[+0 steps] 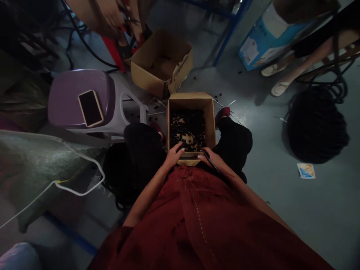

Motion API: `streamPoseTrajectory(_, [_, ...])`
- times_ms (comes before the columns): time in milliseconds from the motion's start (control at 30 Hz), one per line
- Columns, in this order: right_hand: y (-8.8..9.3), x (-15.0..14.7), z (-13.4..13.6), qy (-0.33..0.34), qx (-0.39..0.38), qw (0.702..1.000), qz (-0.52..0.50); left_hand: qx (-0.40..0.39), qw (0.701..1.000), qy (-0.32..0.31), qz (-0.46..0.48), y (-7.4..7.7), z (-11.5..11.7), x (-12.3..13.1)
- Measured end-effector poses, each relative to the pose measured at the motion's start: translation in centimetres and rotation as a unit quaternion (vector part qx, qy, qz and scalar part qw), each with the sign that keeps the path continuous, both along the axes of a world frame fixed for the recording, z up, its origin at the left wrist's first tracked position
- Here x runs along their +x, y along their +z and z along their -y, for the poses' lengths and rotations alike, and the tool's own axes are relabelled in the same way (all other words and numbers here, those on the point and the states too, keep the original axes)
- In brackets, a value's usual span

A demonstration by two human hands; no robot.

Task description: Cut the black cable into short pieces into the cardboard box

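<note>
A person sat with knees apart, in a dark red garment (pixel 194 221) and black trousers (pixel 233 144), an open cardboard box (pixel 191 101) resting between the knees above the grey floor (pixel 281 210). The box held a heap of small dark pieces (pixel 185 125) lying over a tan layer, and both hands worked at its near edge. The left hand (pixel 174 155) hung half curled just over the heap, its fingers (pixel 180 147) bent down toward it, though whether it held a piece could not be told. The right hand (pixel 209 158) was closed on a thin dark rod (pixel 211 163), which slanted across the hand toward the person's lap. Keeping both hands this low and directly above the box looked like the sound way to work, since anything dropped would land back inside; loose dark bits (pixel 216 95) lay on the floor beyond it. Near the box stood a second cardboard box (pixel 161 63) and a purple-topped plastic stool (pixel 67 99) carrying a phone (pixel 90 108). Farther off lay a black coil of cable (pixel 317 125), and a co-worker's hands (pixel 109 17) were busy at the top of the view, well apart from the person's own.
</note>
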State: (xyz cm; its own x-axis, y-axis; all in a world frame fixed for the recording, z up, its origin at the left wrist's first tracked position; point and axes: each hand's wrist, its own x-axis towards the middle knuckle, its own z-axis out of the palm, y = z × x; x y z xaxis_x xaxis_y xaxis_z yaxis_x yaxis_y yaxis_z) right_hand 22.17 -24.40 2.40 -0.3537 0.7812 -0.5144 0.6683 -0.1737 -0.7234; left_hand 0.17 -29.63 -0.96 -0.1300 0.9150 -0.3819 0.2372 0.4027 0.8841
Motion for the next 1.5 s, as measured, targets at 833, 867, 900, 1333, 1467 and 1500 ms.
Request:
streamPoseTrajectory(833, [-2.3, -4.8, 0.6, -0.223, -0.151, 0.941, -0.206, -0.044, 0.968, -0.223, -0.105, 3.5, 1.9, 0.1])
streamPoseTrajectory(867, [-2.5, -4.6, 0.4, -0.235, -0.147, 0.939, -0.206, -0.039, 0.957, -0.235, -0.163, 4.0, 2.0, 0.1])
streamPoseTrajectory(900, [-2.7, -4.4, 0.2, -0.245, -0.144, 0.936, -0.208, -0.028, 0.946, -0.242, -0.211, 4.5, 2.2, 0.2])
streamPoseTrajectory(1333, [-1.9, -4.6, -0.4, -0.254, -0.120, 0.940, -0.193, 0.067, 0.971, -0.159, -0.164, 0.7, 1.8, 0.1])
streamPoseTrajectory(1467, [-0.9, -4.0, -0.6, -0.251, -0.115, 0.943, -0.187, 0.092, 0.990, -0.048, -0.094, 0.0, 1.0, -0.4])
streamPoseTrajectory(1500, [-0.6, -3.5, -0.7, -0.238, -0.112, 0.947, -0.186, 0.090, 0.993, -0.015, -0.080, 0.0, 0.8, -0.5])
